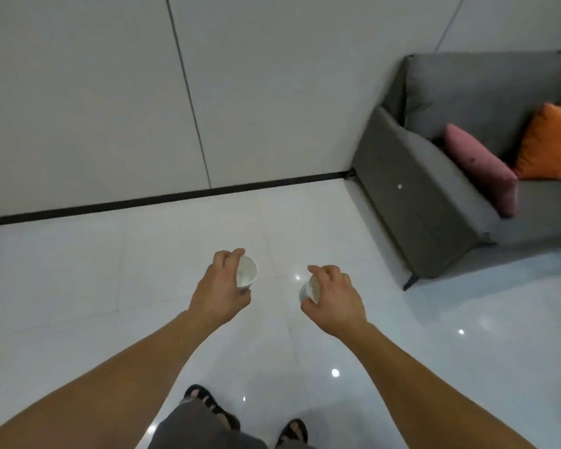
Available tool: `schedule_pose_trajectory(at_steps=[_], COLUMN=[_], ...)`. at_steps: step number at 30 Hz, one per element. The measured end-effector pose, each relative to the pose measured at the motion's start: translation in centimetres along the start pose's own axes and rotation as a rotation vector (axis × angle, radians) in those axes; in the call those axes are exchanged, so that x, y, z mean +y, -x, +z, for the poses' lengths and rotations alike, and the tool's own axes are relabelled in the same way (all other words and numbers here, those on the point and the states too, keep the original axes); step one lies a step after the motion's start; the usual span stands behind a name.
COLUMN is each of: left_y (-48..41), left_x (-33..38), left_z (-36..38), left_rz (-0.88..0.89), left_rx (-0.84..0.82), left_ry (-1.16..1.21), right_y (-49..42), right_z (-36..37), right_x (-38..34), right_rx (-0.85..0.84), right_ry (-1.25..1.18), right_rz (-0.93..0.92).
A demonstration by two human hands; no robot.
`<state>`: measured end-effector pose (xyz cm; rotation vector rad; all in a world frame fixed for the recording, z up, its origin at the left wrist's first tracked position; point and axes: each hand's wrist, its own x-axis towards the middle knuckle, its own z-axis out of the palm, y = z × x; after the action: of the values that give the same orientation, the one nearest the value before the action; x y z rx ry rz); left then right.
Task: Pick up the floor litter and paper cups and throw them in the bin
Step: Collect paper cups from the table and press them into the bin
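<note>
**As the person stood near the sofa, each grip held a paper cup**

While both bare forearms reached up from the bottom corners of the frame, the two grips hung just below the centre, near each other but apart. The left grip (219, 293) was curled round the left paper cup (247, 275), fingers over the rim at the top and thumb near the base. That cup lay tilted on its side, and its white inside showed toward the right of the frame. The right grip (334, 299) pinched the right paper cup (310, 291) between curled fingers and thumb. This cup was tilted too and partly hidden behind the hand, so how its far side was held could not be told. Both cups were held above the floor (110, 286), a glossy white tiled surface with small bright reflections.

A black skirting strip (175, 197) crossed the middle of the frame where the floor met a pale panelled wall (94, 92). At the right stood a grey sofa (434, 196). A pink cushion (481, 166) leaned against its armrest, and an orange cushion (548, 144) stood just beside it, nearer the right edge. At the bottom centre, grey shorts (191, 426) and two dark sandals (208, 403) showed on the tiles.
</note>
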<state>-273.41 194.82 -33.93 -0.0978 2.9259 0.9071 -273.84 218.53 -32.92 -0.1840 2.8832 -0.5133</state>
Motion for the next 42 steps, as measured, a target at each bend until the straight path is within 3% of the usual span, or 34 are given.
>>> schedule_pose_trajectory(at_steps=[14, 29, 42], left_y=[8.5, 9.0, 6.6], left_x=[-28.3, -50.2, -71.2], left_z=[-22.3, -37.5, -50.1], left_rz=[-0.44, -0.724, -0.883], left_rx=[0.356, 0.584, 0.703], left_ry=[-0.034, -0.035, -0.031], right_y=[-8.8, -16.8, -24.0], right_z=[9.3, 20.2, 28.6], right_x=[-38.8, -69.7, -94.8], right_rx=[-0.075, -0.196, -0.272], right_ry=[0.125, 0.162, 0.232], right_rz=[-0.618, -1.009, -1.168])
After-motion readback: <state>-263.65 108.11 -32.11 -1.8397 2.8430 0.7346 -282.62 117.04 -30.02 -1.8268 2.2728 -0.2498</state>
